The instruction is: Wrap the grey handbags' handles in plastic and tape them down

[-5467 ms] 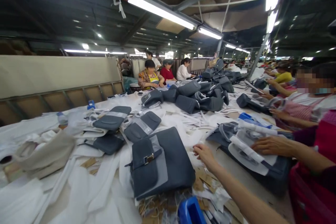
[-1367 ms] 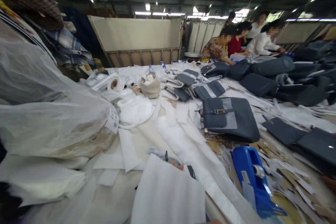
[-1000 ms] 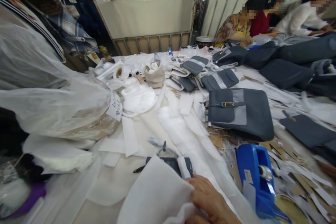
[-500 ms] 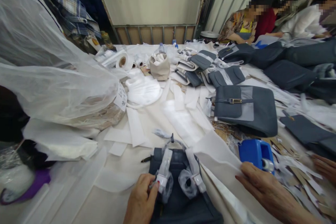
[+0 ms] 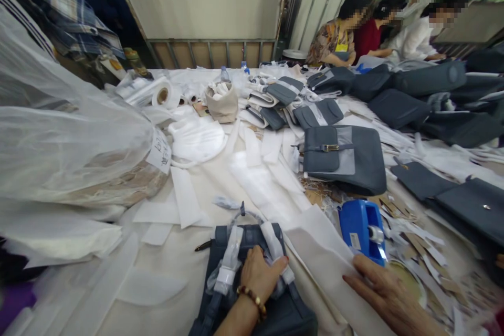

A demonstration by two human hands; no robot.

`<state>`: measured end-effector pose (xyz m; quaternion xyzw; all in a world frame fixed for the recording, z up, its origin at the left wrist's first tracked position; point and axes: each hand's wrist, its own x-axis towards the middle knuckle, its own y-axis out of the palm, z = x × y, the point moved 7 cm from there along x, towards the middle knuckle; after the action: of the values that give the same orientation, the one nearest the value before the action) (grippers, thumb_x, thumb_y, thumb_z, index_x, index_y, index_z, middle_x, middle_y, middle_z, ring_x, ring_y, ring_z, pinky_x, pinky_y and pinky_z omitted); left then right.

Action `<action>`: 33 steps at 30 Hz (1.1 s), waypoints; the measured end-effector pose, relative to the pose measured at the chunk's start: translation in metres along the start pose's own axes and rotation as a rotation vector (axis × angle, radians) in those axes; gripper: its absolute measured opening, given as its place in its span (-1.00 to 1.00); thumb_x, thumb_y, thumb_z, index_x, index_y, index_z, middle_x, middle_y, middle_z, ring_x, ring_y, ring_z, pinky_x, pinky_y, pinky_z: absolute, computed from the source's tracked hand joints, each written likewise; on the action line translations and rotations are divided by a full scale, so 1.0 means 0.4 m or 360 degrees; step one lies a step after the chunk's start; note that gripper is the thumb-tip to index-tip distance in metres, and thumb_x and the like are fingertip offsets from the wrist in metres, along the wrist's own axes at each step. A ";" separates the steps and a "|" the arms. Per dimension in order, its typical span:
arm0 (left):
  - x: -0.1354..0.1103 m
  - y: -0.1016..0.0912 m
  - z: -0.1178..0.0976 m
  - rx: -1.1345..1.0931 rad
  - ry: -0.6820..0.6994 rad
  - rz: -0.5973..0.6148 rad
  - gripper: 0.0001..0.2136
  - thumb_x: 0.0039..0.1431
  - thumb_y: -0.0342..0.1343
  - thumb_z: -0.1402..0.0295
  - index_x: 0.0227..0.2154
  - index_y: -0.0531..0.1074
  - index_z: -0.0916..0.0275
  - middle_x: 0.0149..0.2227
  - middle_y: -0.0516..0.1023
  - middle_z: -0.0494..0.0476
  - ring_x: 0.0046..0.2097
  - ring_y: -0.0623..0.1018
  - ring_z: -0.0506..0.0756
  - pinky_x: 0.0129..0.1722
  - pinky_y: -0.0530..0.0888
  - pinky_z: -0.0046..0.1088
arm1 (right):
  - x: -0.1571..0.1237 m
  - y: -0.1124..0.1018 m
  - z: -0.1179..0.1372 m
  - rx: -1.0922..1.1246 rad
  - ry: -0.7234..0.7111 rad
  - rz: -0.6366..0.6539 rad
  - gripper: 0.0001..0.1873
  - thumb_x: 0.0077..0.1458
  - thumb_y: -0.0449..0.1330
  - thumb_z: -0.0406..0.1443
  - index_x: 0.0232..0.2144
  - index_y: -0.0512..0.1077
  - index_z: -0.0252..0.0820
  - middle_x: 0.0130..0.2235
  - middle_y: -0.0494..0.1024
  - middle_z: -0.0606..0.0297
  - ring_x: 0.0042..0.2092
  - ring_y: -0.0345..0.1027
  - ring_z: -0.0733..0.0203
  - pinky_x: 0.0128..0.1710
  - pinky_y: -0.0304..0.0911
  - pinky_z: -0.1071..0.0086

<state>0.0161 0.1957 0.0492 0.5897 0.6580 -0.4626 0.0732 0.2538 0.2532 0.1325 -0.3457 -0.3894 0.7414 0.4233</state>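
A grey bag (image 5: 252, 304) lies at the near edge of the table, its two straps (image 5: 230, 257) wrapped in white foam and plastic. My left hand (image 5: 260, 279), with a bead bracelet on the wrist, rests on top of the bag. Its fingers curl over the right wrapped strap and the thumb presses on it. My right hand (image 5: 380, 294) lies flat with fingers stretched out on a white fabric sheet (image 5: 318, 252) beside the bag. A blue tape dispenser (image 5: 359, 227) stands just beyond that hand.
A finished grey bag with a gold buckle (image 5: 342, 157) lies mid-table among white strips and paper scraps. A big clear plastic sack (image 5: 66, 136) fills the left. A tape roll (image 5: 161, 95) and a beige pouch (image 5: 221, 105) sit further back. Several people (image 5: 334, 42) work at the far end.
My left hand has let go of the left strap and moved right onto the bag's middle, over the right strap. My right hand has slid down the white sheet. The view has shifted slightly.
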 end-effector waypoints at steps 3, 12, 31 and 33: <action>0.023 0.017 0.018 -0.0098 -0.0040 0.0095 -0.62 -0.20 0.22 0.02 -0.50 0.38 0.27 -0.40 0.50 0.23 -0.29 0.50 0.25 -0.33 0.35 -0.33 | 0.004 0.015 -0.020 0.0025 0.0089 0.0064 -0.71 0.02 0.01 -0.08 -0.62 0.18 -0.07 -0.60 0.37 0.36 -0.54 0.31 0.21 -0.51 0.18 0.39; 0.020 0.106 0.046 -0.0767 -0.0264 0.0361 -0.66 -0.38 0.28 0.19 -0.68 0.20 0.18 -0.71 0.26 -0.09 -0.63 0.26 -0.02 -0.63 0.15 -0.48 | 0.035 0.067 -0.033 0.0289 0.0203 0.0363 -0.69 -0.05 0.01 -0.24 -0.18 0.28 -0.09 -0.25 0.54 0.23 -0.23 0.43 0.08 -0.19 0.25 0.26; -0.015 0.085 0.042 -0.1599 -0.0341 0.0741 -0.62 -0.57 0.38 0.39 -0.60 0.33 0.32 -0.66 0.39 -0.05 -0.64 0.25 -0.14 -0.64 0.09 -0.62 | -0.046 0.097 -0.100 0.0539 0.0534 0.0602 -0.32 -0.11 0.03 -0.19 0.13 0.23 -0.18 0.04 0.46 0.13 0.02 0.33 -0.08 0.05 0.13 0.11; -0.018 0.082 0.039 -0.1645 -0.0349 0.0766 -0.63 -0.57 0.37 0.40 -0.60 0.33 0.33 -0.67 0.38 -0.05 -0.66 0.23 -0.15 -0.65 0.08 -0.62 | -0.052 0.110 -0.105 0.0700 0.0562 0.0676 -0.33 -0.17 0.07 -0.21 0.08 0.29 -0.16 0.04 0.46 0.17 0.02 0.32 -0.08 0.04 0.16 0.15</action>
<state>0.0388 0.1757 0.0279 0.5589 0.6345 -0.1099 0.5224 0.2819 0.2314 0.0787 -0.4425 -0.0607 0.8078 0.3848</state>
